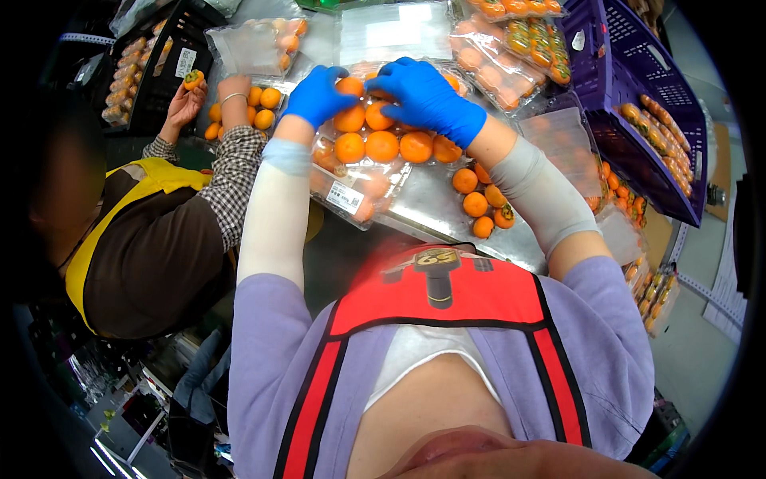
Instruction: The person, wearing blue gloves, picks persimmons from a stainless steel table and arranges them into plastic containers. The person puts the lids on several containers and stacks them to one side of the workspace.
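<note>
Both my hands wear blue gloves and reach over a clear plastic tray of orange persimmons [381,146]. With thumb and fingers, my left hand [323,96] curls around a persimmon [349,87] at the tray's far left. Beside it, my right hand [425,99] bends its fingers over another persimmon [383,91], partly hidden under the glove. More fruit lies beneath my right palm, mostly covered. Closer to my body, a closed, labelled clear pack [344,194] of persimmons sits under the tray's near edge. Loose persimmons [476,204] rest on the metal table [422,206] below my right forearm.
Packed persimmons [488,63] are piled at the far right beside a tilted purple crate [628,90]. At left, a co-worker's hand [182,105] holds a persimmon near a black crate [149,78] of packs. A lidded pack [257,45] lies beyond.
</note>
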`<state>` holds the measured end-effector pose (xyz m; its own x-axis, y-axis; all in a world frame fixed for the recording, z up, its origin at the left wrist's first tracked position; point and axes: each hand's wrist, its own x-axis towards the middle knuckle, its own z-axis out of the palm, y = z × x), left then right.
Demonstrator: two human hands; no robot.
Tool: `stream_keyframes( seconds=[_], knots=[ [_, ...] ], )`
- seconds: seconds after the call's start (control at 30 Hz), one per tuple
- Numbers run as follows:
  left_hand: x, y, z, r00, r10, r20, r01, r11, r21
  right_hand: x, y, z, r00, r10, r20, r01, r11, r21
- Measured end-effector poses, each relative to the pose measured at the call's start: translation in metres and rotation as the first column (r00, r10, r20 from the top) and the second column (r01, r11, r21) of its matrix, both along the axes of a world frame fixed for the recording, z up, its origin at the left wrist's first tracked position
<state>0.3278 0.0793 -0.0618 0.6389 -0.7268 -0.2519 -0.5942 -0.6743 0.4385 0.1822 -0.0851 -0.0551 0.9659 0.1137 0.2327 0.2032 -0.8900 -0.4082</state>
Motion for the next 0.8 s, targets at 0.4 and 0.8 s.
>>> stream_keyframes(
  seconds=[0.4, 0.8],
  knots=[
    [0.013, 0.015, -0.010, 0.981, 0.089, -0.174, -0.137, 0.949, -0.283, 0.006, 0.025, -0.008, 0.999, 0.022, -0.028, -0.030, 0.947, -0.320],
    [-0.058, 0.082, -0.014, 0.047, -0.658, -0.752, -0.913, 0.276, -0.299, 0.035, 0.048, -0.006, 0.973, 0.073, -0.217, -0.104, 0.985, -0.134]
  ],
)
